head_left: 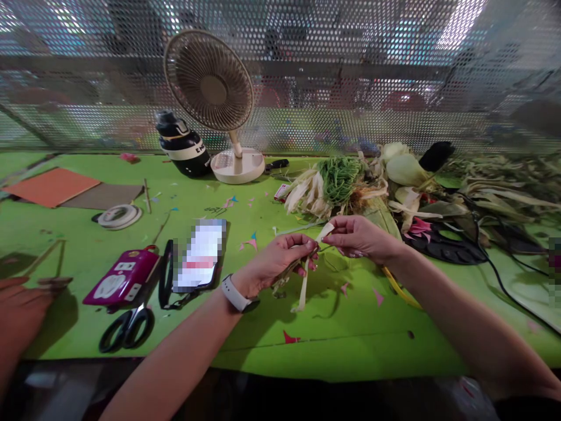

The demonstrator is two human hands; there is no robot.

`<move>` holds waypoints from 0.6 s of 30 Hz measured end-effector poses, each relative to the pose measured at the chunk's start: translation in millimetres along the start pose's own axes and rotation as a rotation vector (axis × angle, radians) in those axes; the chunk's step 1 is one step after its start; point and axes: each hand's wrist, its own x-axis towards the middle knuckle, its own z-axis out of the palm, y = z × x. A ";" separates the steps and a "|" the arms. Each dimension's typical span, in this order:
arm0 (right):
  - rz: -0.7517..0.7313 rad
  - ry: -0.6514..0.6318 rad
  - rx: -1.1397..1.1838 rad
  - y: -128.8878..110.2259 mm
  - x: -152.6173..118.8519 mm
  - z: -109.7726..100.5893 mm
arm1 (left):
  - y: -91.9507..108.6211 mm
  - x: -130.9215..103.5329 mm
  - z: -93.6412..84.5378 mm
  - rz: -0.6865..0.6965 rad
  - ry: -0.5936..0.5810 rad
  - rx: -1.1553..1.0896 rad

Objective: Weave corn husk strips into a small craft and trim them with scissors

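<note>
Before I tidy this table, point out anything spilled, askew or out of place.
Small pink, blue and red scraps lie strewn over the bright green tabletop, one red triangular piece on the near side of the left hand. They look odd because they resemble unswept offcuts, scattered without order. Nothing looks clearly broken.

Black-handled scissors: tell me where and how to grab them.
Probably best by the black handle loops, from the near edge of the green table: the loops lie toward it, while the blades point away beside the purple case.
</note>
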 end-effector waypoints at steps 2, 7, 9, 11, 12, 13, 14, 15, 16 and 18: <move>-0.020 0.050 -0.043 1.9 1.2 1.4 | -0.6 -0.2 0.9 0.002 0.005 0.004; -0.065 0.119 -0.138 3.7 0.6 7.4 | -1.6 -1.7 3.3 0.001 -0.024 0.044; -0.064 0.119 -0.153 2.9 -0.8 9.3 | -0.9 -3.0 4.1 -0.007 -0.054 0.060; -0.056 0.117 -0.166 2.0 -1.9 10.7 | 0.5 -4.2 4.7 -0.011 -0.076 0.083; -0.055 0.119 -0.171 1.6 -2.3 11.2 | 1.3 -4.7 4.9 -0.010 -0.081 0.096; -0.059 0.124 -0.175 1.2 -2.6 11.7 | 2.0 -5.1 4.9 -0.006 -0.078 0.105; -0.065 0.129 -0.177 0.8 -2.7 12.1 | 2.6 -5.3 4.8 0.001 -0.069 0.111; -0.072 0.137 -0.178 0.3 -2.9 12.5 | 3.1 -5.3 4.6 0.010 -0.059 0.115; -0.076 0.143 -0.180 -0.1 -3.0 13.0 | 3.4 -5.3 4.2 0.019 -0.048 0.119; -0.079 0.156 -0.186 -0.4 -3.2 14.2 | 3.5 -4.9 3.5 0.039 -0.027 0.130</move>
